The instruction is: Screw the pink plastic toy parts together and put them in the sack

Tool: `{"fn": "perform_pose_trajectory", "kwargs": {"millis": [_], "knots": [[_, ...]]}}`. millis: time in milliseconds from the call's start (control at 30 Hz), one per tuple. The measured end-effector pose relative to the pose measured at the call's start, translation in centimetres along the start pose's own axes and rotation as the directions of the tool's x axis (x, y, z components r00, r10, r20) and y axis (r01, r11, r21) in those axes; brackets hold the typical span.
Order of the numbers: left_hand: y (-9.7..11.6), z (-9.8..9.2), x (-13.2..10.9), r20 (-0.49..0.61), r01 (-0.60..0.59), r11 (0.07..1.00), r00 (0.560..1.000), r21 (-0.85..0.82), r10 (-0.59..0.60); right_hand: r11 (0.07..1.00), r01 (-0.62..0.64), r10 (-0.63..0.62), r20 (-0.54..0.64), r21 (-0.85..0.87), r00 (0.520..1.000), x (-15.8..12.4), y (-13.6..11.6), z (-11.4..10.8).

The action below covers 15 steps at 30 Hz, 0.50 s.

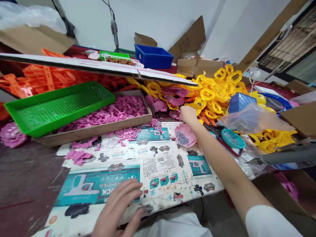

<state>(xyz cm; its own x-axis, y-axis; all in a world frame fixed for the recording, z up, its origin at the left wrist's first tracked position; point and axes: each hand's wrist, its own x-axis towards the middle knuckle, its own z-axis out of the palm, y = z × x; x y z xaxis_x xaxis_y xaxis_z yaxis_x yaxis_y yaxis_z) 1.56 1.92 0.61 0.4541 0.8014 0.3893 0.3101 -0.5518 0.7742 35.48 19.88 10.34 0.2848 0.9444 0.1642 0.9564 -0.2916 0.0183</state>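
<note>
My left hand (pixel 120 207) is over the near edge of the printed cardboard sheet (pixel 158 164), fingers stretched out and nothing in them. My right hand (pixel 189 115) reaches far forward to the pink plastic parts beside the yellow pile. Its fingertips are at a pink plastic piece (pixel 174 114); the fingers are mostly hidden, so whether they grip it cannot be told. Just below the right wrist stands a pink bowl (pixel 185 135) of small metal screws. More pink shell-like parts (pixel 175 96) lie beyond the hand.
A green tray (pixel 59 105) rests across a cardboard box (pixel 98 126) of small pink parts. Orange parts (pixel 46 77) pile up behind, yellow rings (pixel 219 89) at the right. A teal bowl (pixel 233 138) holds screws. A white board (pixel 98 67) spans above; an electric screwdriver (pixel 114 31) hangs behind.
</note>
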Motion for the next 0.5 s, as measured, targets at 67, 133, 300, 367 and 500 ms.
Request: {"fn": "perform_pose_trajectory", "kwargs": {"millis": [67,133,300,367,500], "knots": [[0.8,1.8,1.4,-0.021,0.175,0.941,0.982,-0.289,-0.189,0.998,0.065,-0.064,-0.057,0.017,0.996,-2.2,-0.7,-0.3],[1.3,3.4,2.9,0.006,0.342,0.664,0.891,-0.665,-0.453,0.972,0.228,-0.221,-0.095,0.061,0.971,-5.8,-2.1,-0.5],[0.5,4.4,5.9,0.198,0.267,-0.042,0.589,-0.963,-0.783,0.415,0.837,-0.877,-0.087,0.357,0.473,-14.8,-7.1,0.4],[-0.1,3.8,6.1,0.131,0.229,-0.014,0.507,-0.973,-0.852,0.366,0.812,-0.884,-0.103,0.454,0.456,-15.2,-8.2,1.1],[-0.1,3.0,5.7,0.003,0.206,0.116,0.499,-0.972,-0.867,0.841,0.415,-0.443,0.001,0.346,0.897,-10.2,-8.6,3.3]]}}
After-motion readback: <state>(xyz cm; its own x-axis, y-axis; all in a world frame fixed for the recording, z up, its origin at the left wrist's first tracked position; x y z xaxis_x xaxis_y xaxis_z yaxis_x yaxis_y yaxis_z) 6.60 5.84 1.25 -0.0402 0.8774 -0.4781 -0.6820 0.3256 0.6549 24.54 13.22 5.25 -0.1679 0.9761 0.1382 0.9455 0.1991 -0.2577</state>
